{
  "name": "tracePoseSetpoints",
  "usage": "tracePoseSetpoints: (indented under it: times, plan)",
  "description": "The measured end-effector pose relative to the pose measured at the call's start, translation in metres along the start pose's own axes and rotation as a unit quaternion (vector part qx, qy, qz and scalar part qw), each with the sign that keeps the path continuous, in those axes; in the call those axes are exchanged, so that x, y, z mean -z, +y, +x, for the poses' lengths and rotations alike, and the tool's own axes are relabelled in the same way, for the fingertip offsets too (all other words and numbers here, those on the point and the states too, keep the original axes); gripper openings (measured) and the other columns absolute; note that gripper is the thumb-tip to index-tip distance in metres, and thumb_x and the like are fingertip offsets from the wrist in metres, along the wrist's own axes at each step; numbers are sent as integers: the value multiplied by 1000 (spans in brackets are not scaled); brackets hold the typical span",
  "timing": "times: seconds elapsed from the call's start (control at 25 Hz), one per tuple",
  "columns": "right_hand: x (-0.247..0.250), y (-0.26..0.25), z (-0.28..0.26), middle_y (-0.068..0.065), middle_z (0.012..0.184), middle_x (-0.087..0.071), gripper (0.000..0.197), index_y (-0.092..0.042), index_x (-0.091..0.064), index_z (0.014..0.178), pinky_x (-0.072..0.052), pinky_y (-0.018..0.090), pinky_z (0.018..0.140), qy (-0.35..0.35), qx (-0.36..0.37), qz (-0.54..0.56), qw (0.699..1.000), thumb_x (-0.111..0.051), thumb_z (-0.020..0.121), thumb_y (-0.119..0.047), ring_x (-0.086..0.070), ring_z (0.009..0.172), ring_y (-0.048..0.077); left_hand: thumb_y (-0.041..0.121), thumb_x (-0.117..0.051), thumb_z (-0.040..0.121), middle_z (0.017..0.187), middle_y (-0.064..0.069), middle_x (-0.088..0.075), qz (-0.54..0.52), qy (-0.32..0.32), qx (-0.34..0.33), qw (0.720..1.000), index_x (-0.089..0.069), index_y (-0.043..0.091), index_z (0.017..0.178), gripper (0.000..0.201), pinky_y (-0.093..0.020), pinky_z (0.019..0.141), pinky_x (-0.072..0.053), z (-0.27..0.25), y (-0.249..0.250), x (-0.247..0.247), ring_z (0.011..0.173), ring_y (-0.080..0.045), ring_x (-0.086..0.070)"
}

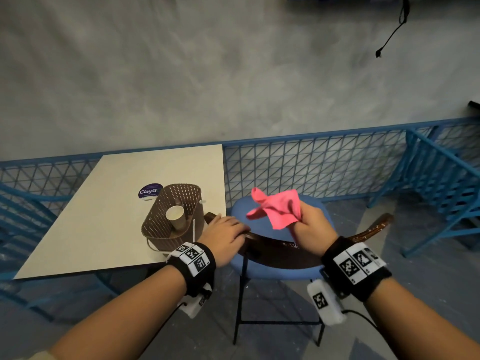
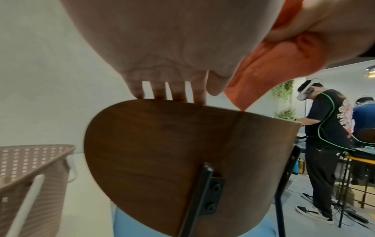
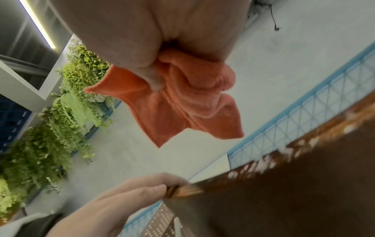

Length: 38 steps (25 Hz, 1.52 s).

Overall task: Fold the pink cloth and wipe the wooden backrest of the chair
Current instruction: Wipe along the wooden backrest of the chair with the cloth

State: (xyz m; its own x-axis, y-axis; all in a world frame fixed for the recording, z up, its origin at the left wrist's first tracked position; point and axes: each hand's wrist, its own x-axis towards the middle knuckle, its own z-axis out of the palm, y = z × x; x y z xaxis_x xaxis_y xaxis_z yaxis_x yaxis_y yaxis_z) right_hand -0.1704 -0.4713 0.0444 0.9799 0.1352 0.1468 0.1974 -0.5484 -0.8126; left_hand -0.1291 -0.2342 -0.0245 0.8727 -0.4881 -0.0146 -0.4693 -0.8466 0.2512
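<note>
The chair's dark wooden backrest (image 1: 280,252) curves across the near side of the blue seat (image 1: 241,209). My left hand (image 1: 226,229) grips its left end; the fingers (image 2: 170,94) curl over the top edge of the backrest (image 2: 172,152). My right hand (image 1: 311,224) holds the pink cloth (image 1: 278,209) bunched and loosely hanging, raised above the seat and just past the backrest's middle. In the right wrist view the cloth (image 3: 182,109) hangs clear of the backrest (image 3: 294,192), whose top edge shows white specks (image 3: 294,152). The cloth (image 2: 270,67) is not touching the wood.
A beige table (image 1: 104,216) stands to the left of the chair, carrying a brown perforated basket (image 1: 161,211) with a paper cup (image 1: 175,215) inside. A blue mesh railing (image 1: 311,165) runs behind. Other people (image 2: 324,128) stand at a table off to the right.
</note>
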Motion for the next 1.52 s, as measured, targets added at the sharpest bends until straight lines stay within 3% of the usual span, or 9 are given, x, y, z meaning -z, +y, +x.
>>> tracePoseSetpoints:
  times: [0.2, 0.32, 0.48, 0.64, 0.76, 0.88, 0.96, 1.2, 1.52]
  plan:
    - [-3, 16, 5, 11, 117, -70, 26, -15, -63, 115, -40, 26, 78, -81, -56, -120, 988, -51, 92, -9, -62, 111, 30, 37, -50, 97, 108, 3, -71, -6, 1, 9, 1000, -67, 26, 114, 27, -41, 115, -17, 14, 14, -8, 113, -20, -58]
    - [-37, 14, -9, 13, 121, -65, 34, -14, -59, 115, -41, 32, 90, -186, -60, -171, 966, -50, 88, -32, -58, 115, 34, 22, -54, 89, 98, -4, -71, 1, 7, 10, 1000, -67, 19, 96, 15, -42, 115, -23, 16, 13, -9, 107, -26, -61]
    - [-66, 27, -17, 12, 117, -60, 29, -11, -57, 105, -33, 47, 109, -178, -9, -249, 952, -53, 76, -8, -50, 117, 35, 15, -54, 80, 93, -3, -70, 13, 0, -11, 1000, -60, 21, 87, 11, -39, 114, -24, 9, 12, -10, 104, -25, -60]
    - [-64, 29, -27, 15, 158, -28, 69, -7, -38, 144, -8, 42, 123, -195, -9, -258, 946, -44, 77, 3, -19, 149, 31, 25, -43, 84, 104, -2, -67, 12, -16, -31, 999, -62, 17, 97, 25, -37, 115, -17, 7, 3, -12, 112, -22, -57]
    - [-59, 20, -39, 17, 159, -25, 60, 0, -43, 141, 8, 17, 114, -195, 25, -224, 955, -41, 82, 10, -16, 150, 27, 21, -50, 90, 115, -1, -65, 11, -23, -52, 998, -62, 17, 110, 24, -38, 115, -16, 7, -7, -12, 119, -20, -53]
    - [-52, 16, -43, 15, 140, -55, 50, -7, -60, 125, -22, 32, 120, -207, 2, -142, 968, -42, 79, 1, -45, 135, 29, 38, -48, 93, 118, 4, -66, -11, -13, -44, 999, -63, 25, 118, 32, -44, 112, -29, 10, -20, -5, 119, -19, -55]
    - [-43, 12, -37, 7, 118, -69, 38, -14, -66, 111, -46, 36, 99, -187, -19, -106, 976, -44, 79, -14, -61, 112, 25, 45, -50, 92, 114, 1, -67, -38, -11, -18, 999, -66, 23, 115, 36, -42, 104, -38, 12, -28, 2, 113, -22, -57]
    - [-22, -15, 5, 15, 111, -70, 30, -10, -61, 114, -38, 28, 72, -21, -62, -95, 993, -47, 90, 0, -62, 104, 33, 36, -52, 98, 140, -5, -54, -65, -12, 28, 997, -57, 18, 132, 39, -34, 112, -29, 5, -33, 6, 143, -24, -35]
    - [-102, 3, 7, 3, 162, -25, 68, -19, -25, 152, -15, 44, 120, -182, -58, -279, 941, -50, 89, -13, -21, 148, 27, 30, -27, 108, 159, 1, -32, -203, -31, 56, 977, -36, 24, 150, 44, -14, 111, -6, -12, -29, 24, 150, -14, -19]
